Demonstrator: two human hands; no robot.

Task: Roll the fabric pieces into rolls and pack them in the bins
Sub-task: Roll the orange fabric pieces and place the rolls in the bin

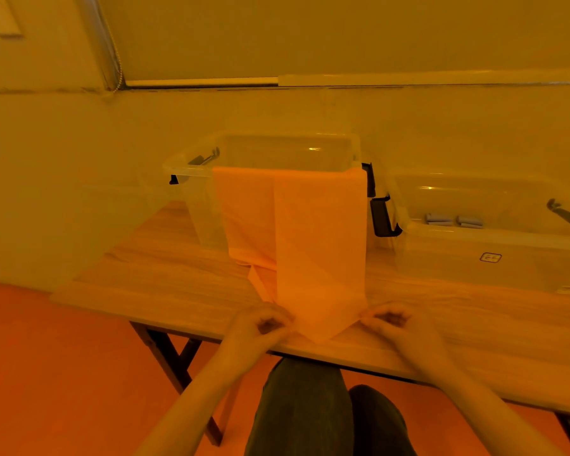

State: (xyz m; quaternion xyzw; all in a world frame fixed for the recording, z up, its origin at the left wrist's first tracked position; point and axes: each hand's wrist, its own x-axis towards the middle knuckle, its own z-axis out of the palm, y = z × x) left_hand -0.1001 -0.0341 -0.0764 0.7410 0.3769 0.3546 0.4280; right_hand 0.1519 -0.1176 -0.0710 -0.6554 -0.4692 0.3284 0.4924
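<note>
Dark trouser legs [310, 409] fill the bottom of the view, just under the near edge of the wooden folding table [165, 274]. At that edge, both hands pinch the near end of the orange fabric piece [316, 245]: the left hand [260, 324] with fingers curled on its left side, the right hand [392, 320] curled on its right side. From the table edge the fabric runs back across the tabletop and up over the front rim of a clear plastic bin [191, 166]. Right of that bin sits a second clear bin [474, 258], holding two small grey rolls [454, 220].
</note>
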